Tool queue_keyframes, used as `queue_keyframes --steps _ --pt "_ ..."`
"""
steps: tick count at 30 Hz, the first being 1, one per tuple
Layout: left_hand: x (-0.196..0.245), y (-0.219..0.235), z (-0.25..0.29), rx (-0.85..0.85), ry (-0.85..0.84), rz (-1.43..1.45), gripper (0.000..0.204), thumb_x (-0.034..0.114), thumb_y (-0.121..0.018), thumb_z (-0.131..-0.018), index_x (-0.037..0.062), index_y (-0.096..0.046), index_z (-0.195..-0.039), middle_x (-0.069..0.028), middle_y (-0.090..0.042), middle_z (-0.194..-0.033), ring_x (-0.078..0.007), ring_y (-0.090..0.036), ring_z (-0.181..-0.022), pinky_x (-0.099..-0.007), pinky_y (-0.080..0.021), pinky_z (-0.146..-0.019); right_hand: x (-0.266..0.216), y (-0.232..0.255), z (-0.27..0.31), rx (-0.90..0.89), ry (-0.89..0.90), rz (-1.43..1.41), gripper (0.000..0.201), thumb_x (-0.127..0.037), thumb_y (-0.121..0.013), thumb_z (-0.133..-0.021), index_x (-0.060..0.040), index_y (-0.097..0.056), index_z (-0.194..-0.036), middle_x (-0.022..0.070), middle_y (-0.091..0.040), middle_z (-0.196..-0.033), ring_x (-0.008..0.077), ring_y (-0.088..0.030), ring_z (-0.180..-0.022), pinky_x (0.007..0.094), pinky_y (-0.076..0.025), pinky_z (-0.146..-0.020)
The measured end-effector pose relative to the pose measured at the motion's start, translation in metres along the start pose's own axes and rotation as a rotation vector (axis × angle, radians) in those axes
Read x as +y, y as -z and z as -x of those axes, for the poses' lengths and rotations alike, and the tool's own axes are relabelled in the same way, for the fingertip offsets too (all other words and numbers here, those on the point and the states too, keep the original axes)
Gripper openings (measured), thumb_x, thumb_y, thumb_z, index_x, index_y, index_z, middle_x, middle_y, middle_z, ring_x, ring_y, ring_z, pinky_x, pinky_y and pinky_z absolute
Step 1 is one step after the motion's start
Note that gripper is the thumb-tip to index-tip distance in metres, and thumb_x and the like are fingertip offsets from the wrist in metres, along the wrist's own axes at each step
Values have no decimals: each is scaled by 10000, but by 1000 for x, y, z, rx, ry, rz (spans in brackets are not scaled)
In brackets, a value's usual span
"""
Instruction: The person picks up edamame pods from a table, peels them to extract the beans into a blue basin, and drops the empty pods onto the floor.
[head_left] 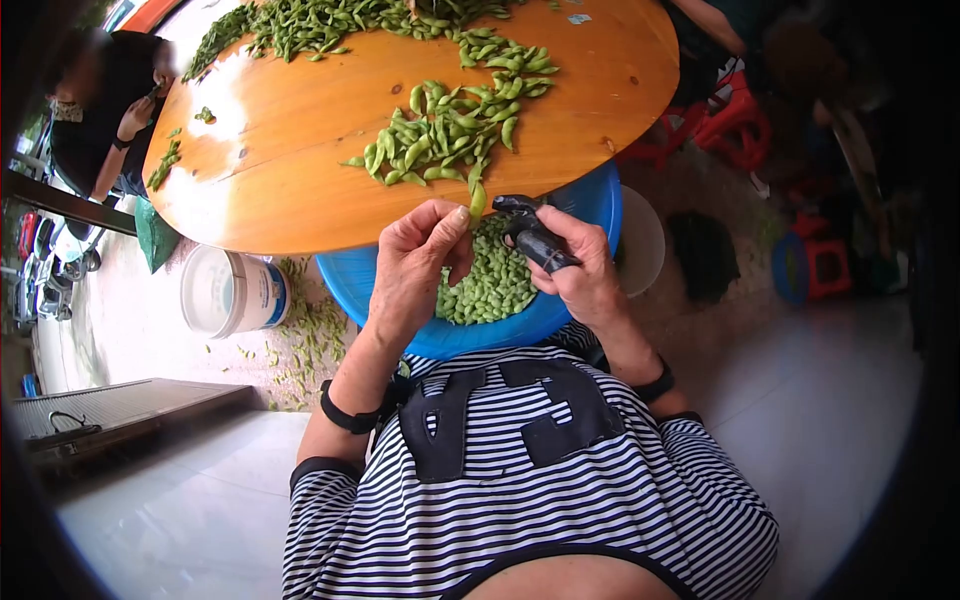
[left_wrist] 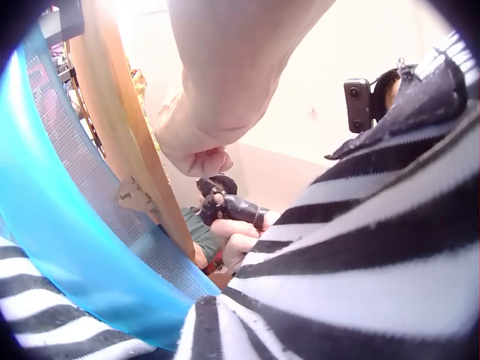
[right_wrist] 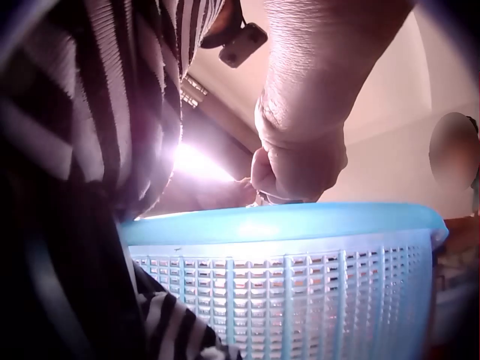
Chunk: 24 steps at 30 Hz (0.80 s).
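In the head view my left hand (head_left: 420,255) pinches a green soybean pod (head_left: 478,202) upright between thumb and fingertips. My right hand (head_left: 580,265) grips a black handheld tool (head_left: 540,243), whose exact kind I cannot tell; its head points toward the pod. Below both hands, a blue plastic basket (head_left: 430,344) holds many shelled green beans (head_left: 490,282). Loose pods (head_left: 430,140) lie on the wooden table just beyond the hands. The left wrist view shows the black tool (left_wrist: 234,210) past my left hand. From the right side, my right hand (right_wrist: 300,161) appears above the basket rim (right_wrist: 285,221).
The wooden table (head_left: 310,160) overhangs the basket's far side, with a larger pod heap (head_left: 300,28) at its far edge. A white bucket (head_left: 225,292) stands left, near scattered husks (head_left: 305,345). Another person (head_left: 110,110) sits at left; red stools (head_left: 735,125) stand right.
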<state>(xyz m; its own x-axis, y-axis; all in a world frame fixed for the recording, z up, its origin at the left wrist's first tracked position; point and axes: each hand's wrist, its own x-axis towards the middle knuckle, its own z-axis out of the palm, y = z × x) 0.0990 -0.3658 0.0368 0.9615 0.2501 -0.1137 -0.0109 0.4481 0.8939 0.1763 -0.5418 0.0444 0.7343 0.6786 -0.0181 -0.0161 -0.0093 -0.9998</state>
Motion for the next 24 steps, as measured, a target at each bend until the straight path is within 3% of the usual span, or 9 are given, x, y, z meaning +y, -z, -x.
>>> queue_keyframes --steps 2,3,8,16,20,24 --pt "-3 -3 1 10 -1 -1 210 198 -584 -954 28 -596 -830 6 -518 -626 -73 -455 -530 -215 -359 -462 -7 3 2 -142 -84 -355 270 11 -368 -869 78 -579 -1024 -41 -388 -629 19 -317 -510 179 -241 -435" --pt "-4 -5 1 14 1 -3 207 193 -594 -949 30 -596 -821 11 -516 -614 -68 -448 -523 -211 -354 -461 -12 2 2 -186 -114 -403 271 30 -361 -852 63 -571 -1020 -35 -388 -631 28 -302 -513 189 -252 -439" --pt "-9 -19 1 63 -67 -10 164 160 -619 -933 29 -605 -835 34 -538 -630 -35 -430 -526 -183 -337 -472 -15 0 -2 -195 -156 -494 261 -7 -349 -894 66 -572 -1008 -34 -388 -632 30 -292 -515 192 -243 -438" --pt "-19 -23 -1 196 -286 -268 133 123 -620 -930 8 -605 -866 31 -568 -688 -21 -428 -570 -173 -340 -506 -6 6 -6 -314 -98 -656 289 -36 -366 -844 63 -555 -1040 -39 -381 -635 24 -273 -519 176 -243 -444" --pt "-33 -14 -8 246 -466 -522 125 119 -610 -935 10 -586 -878 24 -547 -677 -30 -454 -570 -181 -357 -508 -11 3 -4 -228 -196 -674 313 -32 -367 -816 64 -554 -1048 -39 -382 -638 26 -273 -523 171 -247 -446" --pt "-23 -24 -5 260 -481 -454 159 128 -636 -919 14 -595 -815 11 -556 -666 -28 -410 -556 -188 -320 -493 -3 4 -6 -234 -133 -635 322 -27 -366 -818 73 -561 -1055 -30 -402 -656 27 -298 -538 169 -255 -444"
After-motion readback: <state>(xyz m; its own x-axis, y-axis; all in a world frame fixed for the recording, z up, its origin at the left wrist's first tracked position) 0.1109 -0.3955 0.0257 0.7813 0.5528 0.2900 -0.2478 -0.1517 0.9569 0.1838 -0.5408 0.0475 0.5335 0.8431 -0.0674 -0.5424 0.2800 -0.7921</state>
